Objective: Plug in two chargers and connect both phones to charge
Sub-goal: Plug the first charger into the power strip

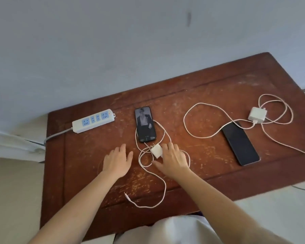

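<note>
While spread beside the charger (156,150), right hand (173,160) fingers open, left hand (117,160) likewise.

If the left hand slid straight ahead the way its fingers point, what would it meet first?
Probably bare wooden table first. The left hand points up and slightly right, so its line seems to pass just left of the lit black phone; depth is unclear, and it might clip the phone's edge.

Bare table (102,138) lies open between power strip (93,123) and lit phone (145,124); cable loops (144,155) seemingly clutter nearer.
</note>
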The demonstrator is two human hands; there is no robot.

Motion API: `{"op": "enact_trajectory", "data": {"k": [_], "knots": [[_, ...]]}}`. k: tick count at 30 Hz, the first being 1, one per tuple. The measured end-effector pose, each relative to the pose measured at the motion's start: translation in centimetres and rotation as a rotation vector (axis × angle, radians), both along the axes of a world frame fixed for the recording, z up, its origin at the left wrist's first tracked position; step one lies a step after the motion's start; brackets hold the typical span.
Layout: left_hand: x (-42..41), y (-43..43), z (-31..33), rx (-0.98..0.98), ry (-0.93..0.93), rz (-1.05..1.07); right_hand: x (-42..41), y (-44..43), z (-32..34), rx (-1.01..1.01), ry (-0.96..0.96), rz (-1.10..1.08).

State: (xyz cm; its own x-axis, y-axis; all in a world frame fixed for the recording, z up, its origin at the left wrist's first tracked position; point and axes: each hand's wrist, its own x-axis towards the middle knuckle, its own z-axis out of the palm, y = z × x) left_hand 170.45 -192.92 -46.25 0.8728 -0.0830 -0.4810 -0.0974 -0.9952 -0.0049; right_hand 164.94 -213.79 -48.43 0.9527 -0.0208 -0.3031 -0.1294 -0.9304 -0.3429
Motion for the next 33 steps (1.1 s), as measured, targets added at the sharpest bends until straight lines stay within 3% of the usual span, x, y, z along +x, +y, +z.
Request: {"op": "enact_trajectory", "data": {"k": [4,12,16,26,33], "knots": [[2.8,-5.2,0.0,-0.134,-0.078,0.236,0.5,-1.1,-1.0,0.026,-0.068,0.050],[6.3,-11.5,-2.2,-0.115,-0.128,0.344,-0.3,-2.7,-1.8,0.064,-0.085,0.066],[7.1,-10.3,-2.4,-0.231,-0.118,0.435,-0.8,-3.7,-1.4,0.063,-0.057,0.002],[7.4,-5.5,-2.2,-0.228,-0.201,0.402,-1.7,-4.8,-0.8,-0.059,0.008,-0.419],[6.1,-4.5,-2.3,-0.266,-0.157,0.331,-1.0,-2.4,0.7,0.165,-0.183,-0.454]]}}
